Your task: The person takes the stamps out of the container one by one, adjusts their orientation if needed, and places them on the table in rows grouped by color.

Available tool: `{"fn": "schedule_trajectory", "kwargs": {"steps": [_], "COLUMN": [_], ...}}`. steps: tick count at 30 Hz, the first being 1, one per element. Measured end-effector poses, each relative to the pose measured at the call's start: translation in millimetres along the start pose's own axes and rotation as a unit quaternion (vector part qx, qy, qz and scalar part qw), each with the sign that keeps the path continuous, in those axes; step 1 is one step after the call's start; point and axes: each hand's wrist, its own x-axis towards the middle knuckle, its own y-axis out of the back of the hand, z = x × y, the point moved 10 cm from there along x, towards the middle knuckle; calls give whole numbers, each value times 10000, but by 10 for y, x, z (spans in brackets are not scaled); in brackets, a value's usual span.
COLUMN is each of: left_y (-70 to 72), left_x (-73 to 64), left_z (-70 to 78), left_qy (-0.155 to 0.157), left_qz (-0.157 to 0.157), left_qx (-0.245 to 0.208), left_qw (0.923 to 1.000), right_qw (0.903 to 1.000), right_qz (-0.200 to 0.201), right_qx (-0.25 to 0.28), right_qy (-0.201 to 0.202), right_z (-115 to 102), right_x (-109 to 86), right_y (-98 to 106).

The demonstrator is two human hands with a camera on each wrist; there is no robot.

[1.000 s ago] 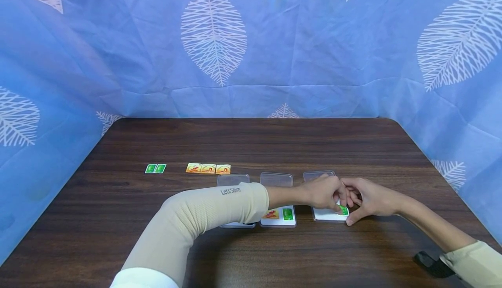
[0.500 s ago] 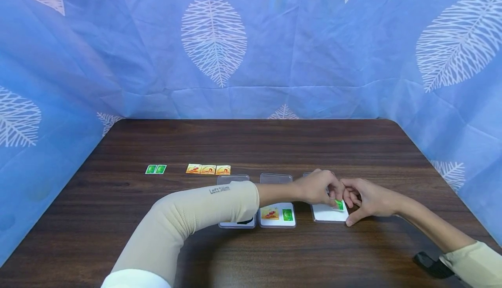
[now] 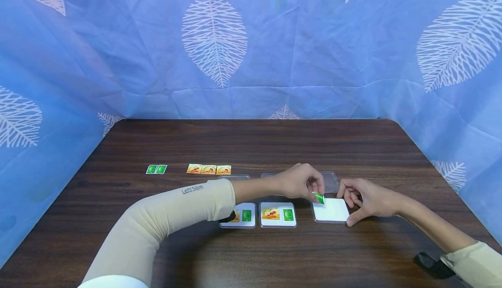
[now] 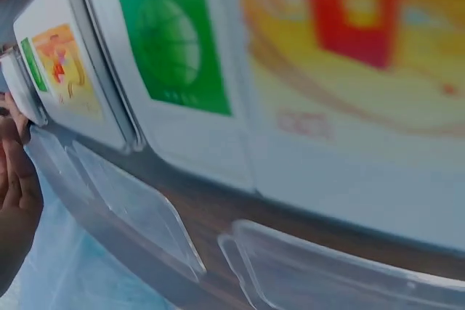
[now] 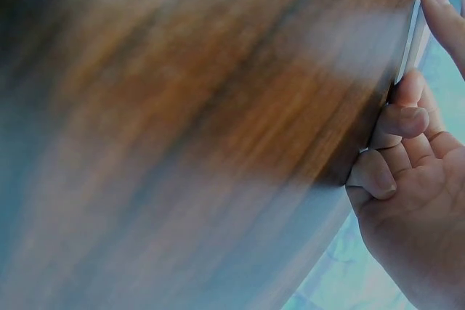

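Note:
My left hand (image 3: 302,182) pinches a small green stamp (image 3: 319,198) between thumb and fingers, over the back left corner of the rightmost clear plastic case (image 3: 331,211). That case lies open with a bare white insert. My right hand (image 3: 372,198) holds its right side, thumb at the near corner and index finger near the back corner. Left of it, the middle case (image 3: 277,224) bears an orange picture stamp (image 3: 270,213) and a green one. In the leftmost case (image 3: 247,224) a green stamp shows, its orange one partly behind my left wrist.
Two green stamps (image 3: 156,169) lie side by side at the back left of the brown table (image 3: 255,144). Several orange stamps (image 3: 208,169) form a row to their right. Hinged clear lids (image 3: 330,181) lie folded back behind the cases. A blue leaf-print cloth (image 3: 251,61) hangs around the table.
My left hand has lifted the green stamp off the right part of the rightmost case's insert and carried it left. My right hand has stayed at the case's side.

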Motion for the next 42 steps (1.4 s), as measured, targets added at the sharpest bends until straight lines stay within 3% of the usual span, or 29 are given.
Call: {"fn": "schedule_trajectory", "kwargs": {"steps": [9,20,34,42], "left_y": [255,421,548,691], "left_x": [-188,-380,-632,-785], "left_z": [-19,-144,-307,-375], "left_qy": [41,85,250,431], "left_qz": [259,484,625,776], "left_qx": [-483,-1252,-963,-1096], "left_qw": [9985,9909,9931,9900], "right_qw": [9999,9996,9994,9997], "right_qz": [-19,-60,-90,20], "right_qx": [27,28,124,-120], "right_qy": [165,262,294,217], "right_z": [-15,-23,-29,-40], "right_x": [2,5,7,3], "right_y": [-2,-3,-32,-4]}}
